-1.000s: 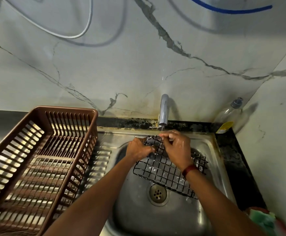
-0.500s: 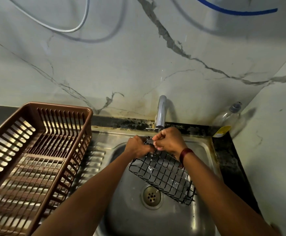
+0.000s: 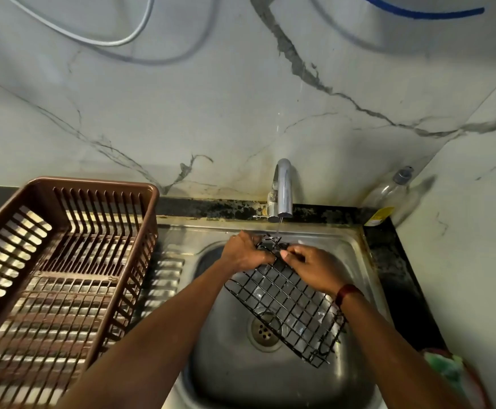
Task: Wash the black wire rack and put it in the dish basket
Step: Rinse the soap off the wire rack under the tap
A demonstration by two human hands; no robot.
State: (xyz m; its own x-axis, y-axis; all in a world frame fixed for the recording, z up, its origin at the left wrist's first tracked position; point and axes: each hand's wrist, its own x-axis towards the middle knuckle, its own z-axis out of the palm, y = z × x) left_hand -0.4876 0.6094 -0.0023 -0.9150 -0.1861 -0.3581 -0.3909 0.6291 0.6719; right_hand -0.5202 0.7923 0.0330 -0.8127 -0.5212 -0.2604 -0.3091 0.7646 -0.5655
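The black wire rack point(image 3: 288, 308) hangs tilted over the steel sink point(image 3: 273, 382), its far end raised under the tap point(image 3: 282, 187), which runs a thin stream of water. My left hand point(image 3: 245, 252) grips the rack's upper left edge. My right hand point(image 3: 311, 267) pinches the wires at the upper end, fingers curled on them. The brown dish basket point(image 3: 63, 261) stands on the drainboard at the left, with nothing in it.
A clear bottle point(image 3: 388, 196) with a yellow label leans in the back right corner. A green sponge point(image 3: 447, 367) lies in a red dish at the lower right. The marble wall rises behind the tap.
The rack's near end has swung further toward me and to the right. My right hand has slid down from the top edge onto the wires; the left hand keeps its grip.
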